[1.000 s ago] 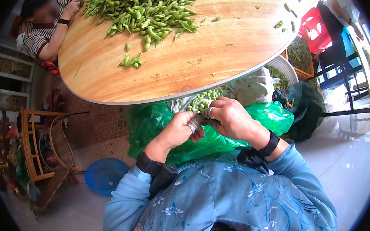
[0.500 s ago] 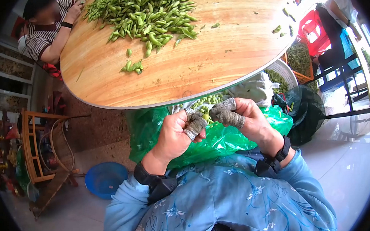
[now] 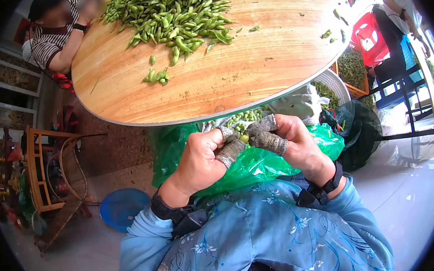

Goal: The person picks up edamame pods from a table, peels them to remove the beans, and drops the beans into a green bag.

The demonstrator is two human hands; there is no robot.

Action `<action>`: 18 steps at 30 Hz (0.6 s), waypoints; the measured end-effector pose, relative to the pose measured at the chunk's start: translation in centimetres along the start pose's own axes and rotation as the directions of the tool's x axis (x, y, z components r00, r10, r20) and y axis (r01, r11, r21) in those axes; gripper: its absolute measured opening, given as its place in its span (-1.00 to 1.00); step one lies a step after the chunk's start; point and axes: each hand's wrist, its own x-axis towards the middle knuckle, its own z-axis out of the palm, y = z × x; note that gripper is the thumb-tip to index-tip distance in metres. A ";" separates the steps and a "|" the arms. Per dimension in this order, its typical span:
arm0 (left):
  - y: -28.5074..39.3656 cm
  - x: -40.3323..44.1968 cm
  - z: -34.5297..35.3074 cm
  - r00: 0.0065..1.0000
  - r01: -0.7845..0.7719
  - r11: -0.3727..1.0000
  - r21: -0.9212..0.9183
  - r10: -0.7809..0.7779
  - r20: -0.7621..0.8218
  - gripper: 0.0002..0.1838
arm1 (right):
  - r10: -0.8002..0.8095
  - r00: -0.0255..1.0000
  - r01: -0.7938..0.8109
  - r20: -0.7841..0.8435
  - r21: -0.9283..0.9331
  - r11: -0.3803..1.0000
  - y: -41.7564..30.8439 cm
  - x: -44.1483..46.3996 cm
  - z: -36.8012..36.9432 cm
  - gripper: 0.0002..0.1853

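Watching from a distance, I see the left hand [image 3: 203, 156] and right hand [image 3: 298, 142] near each other above the green bag [image 3: 257, 165], fingers [image 3: 272, 141] curled inward; I cannot tell whether either grips anything. Beans [image 3: 246, 117] lie just beyond them, by the near edge of the worktop [image 3: 253, 77]. Pods [image 3: 183, 17] are heaped on its far side, left of centre.

Both hands [image 3: 203, 159] face each other, fingers [image 3: 230, 152] curled, just apart.
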 end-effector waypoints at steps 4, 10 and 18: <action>-0.1 -0.1 -0.2 0.999 -0.034 0.999 0.028 0.034 0.016 -0.93 | 0.015 1.000 -0.015 -0.011 -0.033 0.999 0.1 0.0 0.1 -0.84; -0.5 -0.4 -0.4 0.998 0.027 0.996 0.084 -0.032 0.063 -0.88 | 0.042 0.999 -0.043 -0.013 -0.043 0.998 0.2 -0.1 0.2 -0.84; 0.0 -0.2 -0.1 0.999 0.020 0.994 0.103 -0.023 0.029 -0.84 | 0.063 0.998 -0.063 -0.009 -0.057 0.996 0.3 0.0 0.4 -0.84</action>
